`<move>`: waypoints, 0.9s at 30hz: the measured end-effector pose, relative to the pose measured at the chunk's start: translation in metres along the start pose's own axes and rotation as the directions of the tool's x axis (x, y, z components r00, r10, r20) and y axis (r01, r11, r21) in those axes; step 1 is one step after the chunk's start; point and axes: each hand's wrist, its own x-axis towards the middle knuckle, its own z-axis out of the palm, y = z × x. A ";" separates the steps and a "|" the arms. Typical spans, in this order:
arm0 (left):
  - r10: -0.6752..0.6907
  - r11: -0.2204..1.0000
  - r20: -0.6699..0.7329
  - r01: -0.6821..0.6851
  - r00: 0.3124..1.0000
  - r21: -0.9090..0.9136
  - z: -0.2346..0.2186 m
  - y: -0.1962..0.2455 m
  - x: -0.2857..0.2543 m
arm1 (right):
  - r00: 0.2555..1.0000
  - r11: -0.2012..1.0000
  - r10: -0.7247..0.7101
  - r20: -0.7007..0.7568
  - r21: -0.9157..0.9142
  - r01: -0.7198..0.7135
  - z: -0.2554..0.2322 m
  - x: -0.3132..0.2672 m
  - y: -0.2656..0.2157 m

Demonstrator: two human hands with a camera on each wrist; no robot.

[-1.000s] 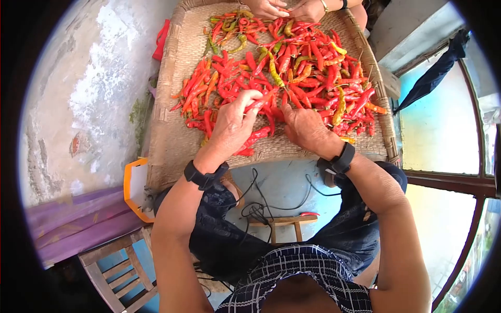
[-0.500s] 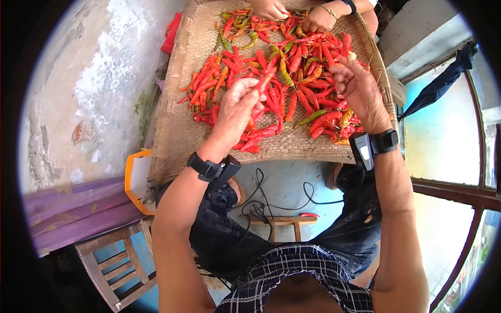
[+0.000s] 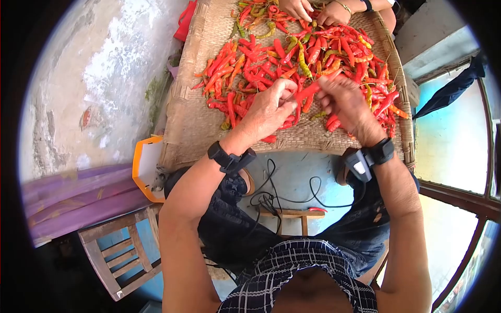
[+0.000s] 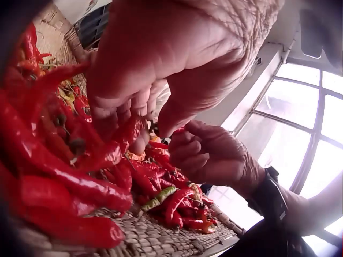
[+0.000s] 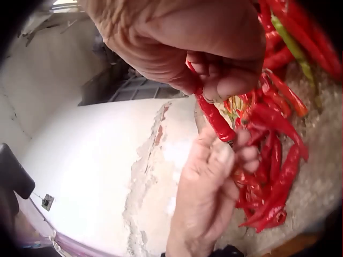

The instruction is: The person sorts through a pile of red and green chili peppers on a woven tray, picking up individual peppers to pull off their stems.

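Over the near part of the pile, a red chili pepper (image 3: pixel 309 92) stretches between the two hands. My left hand (image 3: pixel 267 110) pinches its stem end with thumb and fingers. The right hand (image 3: pixel 348 107), slightly blurred, grips the other end. In the right wrist view the chili pepper (image 5: pixel 217 120) slants down from the right fingers to the left fingertips, where its dark stem end shows. Beneath both hands, many red, orange and some green chili peppers (image 3: pixel 229 68) lie on a woven tray (image 3: pixel 182 125).
Across the tray, another person's hands (image 3: pixel 335 14) work at the far edge of the pile. A wall (image 3: pixel 104 78) stands at left and a window (image 3: pixel 451 141) at right. Below the tray are black cables (image 3: pixel 269 198), a small wooden stool (image 3: pixel 292 214) and a wooden chair (image 3: pixel 122 250).
The right hand was raised apart at the right half a second ago; it has moved left onto the chili pepper in the left hand. The other person's hands stay at the far edge.
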 end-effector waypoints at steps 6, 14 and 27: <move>0.008 0.969 0.055 -0.021 0.998 0.246 -0.008 -0.006 -0.006 | 0.973 0.852 -0.170 -0.156 0.473 0.224 -0.048 0.028 -0.027; 0.017 0.658 0.244 -0.195 0.970 0.728 0.004 -0.013 -0.007 | 0.979 0.957 0.003 0.205 -0.284 0.057 0.005 -0.006 0.000; -0.122 0.991 0.075 0.118 0.990 0.061 -0.022 -0.003 0.011 | 0.964 0.835 0.080 0.255 -0.544 0.075 0.008 -0.009 0.018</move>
